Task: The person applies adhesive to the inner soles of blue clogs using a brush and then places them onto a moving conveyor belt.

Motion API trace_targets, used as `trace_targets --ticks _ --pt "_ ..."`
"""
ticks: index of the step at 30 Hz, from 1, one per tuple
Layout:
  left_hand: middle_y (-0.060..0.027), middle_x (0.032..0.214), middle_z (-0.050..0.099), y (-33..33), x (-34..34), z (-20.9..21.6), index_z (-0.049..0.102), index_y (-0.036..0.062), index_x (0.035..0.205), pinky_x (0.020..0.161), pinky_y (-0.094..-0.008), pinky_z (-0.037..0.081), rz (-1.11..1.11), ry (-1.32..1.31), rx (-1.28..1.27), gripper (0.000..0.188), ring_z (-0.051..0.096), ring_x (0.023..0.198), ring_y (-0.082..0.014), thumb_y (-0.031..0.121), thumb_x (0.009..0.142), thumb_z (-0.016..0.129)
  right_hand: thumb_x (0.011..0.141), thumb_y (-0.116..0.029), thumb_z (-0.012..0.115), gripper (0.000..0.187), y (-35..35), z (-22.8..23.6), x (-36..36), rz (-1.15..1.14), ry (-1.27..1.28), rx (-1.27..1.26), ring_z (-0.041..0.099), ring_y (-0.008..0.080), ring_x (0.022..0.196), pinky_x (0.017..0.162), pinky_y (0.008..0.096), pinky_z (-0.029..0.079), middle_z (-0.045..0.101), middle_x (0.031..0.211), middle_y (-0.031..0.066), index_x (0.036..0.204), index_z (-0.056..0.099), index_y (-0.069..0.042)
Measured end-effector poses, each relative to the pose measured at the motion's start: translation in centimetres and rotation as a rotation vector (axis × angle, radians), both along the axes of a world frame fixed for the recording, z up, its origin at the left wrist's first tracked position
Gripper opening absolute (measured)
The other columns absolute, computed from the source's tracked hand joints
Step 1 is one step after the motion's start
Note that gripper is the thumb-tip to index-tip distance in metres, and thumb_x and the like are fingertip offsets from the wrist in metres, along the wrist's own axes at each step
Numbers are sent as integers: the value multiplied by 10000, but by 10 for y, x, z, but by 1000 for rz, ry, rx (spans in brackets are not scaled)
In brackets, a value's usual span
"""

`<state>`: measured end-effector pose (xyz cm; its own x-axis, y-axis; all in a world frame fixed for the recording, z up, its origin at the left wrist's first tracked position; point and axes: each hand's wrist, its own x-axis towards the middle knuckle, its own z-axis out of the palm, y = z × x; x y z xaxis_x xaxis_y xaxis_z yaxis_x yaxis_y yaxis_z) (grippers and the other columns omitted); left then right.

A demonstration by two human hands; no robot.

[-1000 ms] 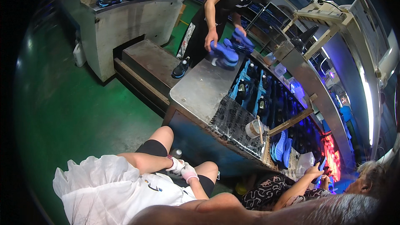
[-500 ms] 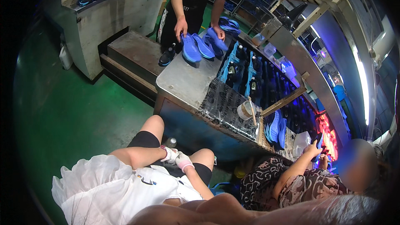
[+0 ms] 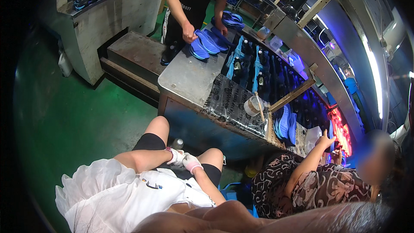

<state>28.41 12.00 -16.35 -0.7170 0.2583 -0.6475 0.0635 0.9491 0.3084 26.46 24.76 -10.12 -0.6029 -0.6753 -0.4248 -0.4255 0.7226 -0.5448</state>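
Observation:
Over my lap, my left hand (image 3: 176, 157) and my right hand (image 3: 191, 162) touch each other, both in whitish gloves. Their fingers are closed together; whatever lies between them is hidden. The right glove looks pinkish near the wrist. Just beyond my hands, between my knees, stands a bottle-like thing with a pale grey top (image 3: 177, 143). Across the metal worktable (image 3: 183, 77), a co-worker in black handles blue shoe soles (image 3: 199, 46), with one hand (image 3: 189, 33) on the nearest of them. My hands are well away from these soles.
Black shoes (image 3: 240, 65) fill the line behind a black-wrapped ledge (image 3: 226, 97). On that ledge are a white pot (image 3: 252, 105) with a brush and more blue soles (image 3: 284, 124). At right, a seated co-worker (image 3: 302, 181) works beside a glowing red heater (image 3: 340, 131).
The far co-worker has gathered the blue soles closer together. The seated co-worker's near hand has risen, with its fingers spreading. My hands stay together in my lap; the view shifts slightly.

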Motion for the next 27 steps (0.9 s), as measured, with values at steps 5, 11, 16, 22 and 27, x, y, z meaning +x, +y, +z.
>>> trace_targets --ticks 5,11,16,22,27 --pt "-126 781 688 -25 2 -80 696 95 919 634 -371 522 -25 25 49 342 672 715 -268 261 626 759 869 -289 460 340 -12 13 10 14 21 27 584 385 1044 890 430 464 626 1070 244 1074 601 -57" --pt "-140 787 687 -14 11 -56 699 93 922 630 -374 524 -5 75 50 335 674 717 -263 235 623 750 875 -311 475 351 -9 -8 1 39 -14 9 579 374 1066 898 422 463 625 1094 229 1086 611 -66" --pt "-141 782 687 -9 9 7 704 103 922 623 -379 526 -58 53 16 323 676 711 -257 227 627 743 870 -360 489 391 -10 -22 -1 9 -39 -24 576 361 1083 908 402 460 625 1111 220 1102 614 -71" --pt "-113 833 688 -8 9 9 711 141 912 647 -379 521 -162 45 -32 274 663 746 -260 269 671 711 863 -316 478 374 -13 -21 0 56 -61 -6 578 374 1075 902 417 463 624 1104 232 1107 611 -66" --pt "-93 824 685 -17 11 9 706 144 900 635 -375 510 -7 100 101 267 649 723 -265 301 684 710 858 -296 486 360 -9 -32 -1 69 -40 31 594 370 1049 898 416 466 634 1073 233 1100 618 -65"
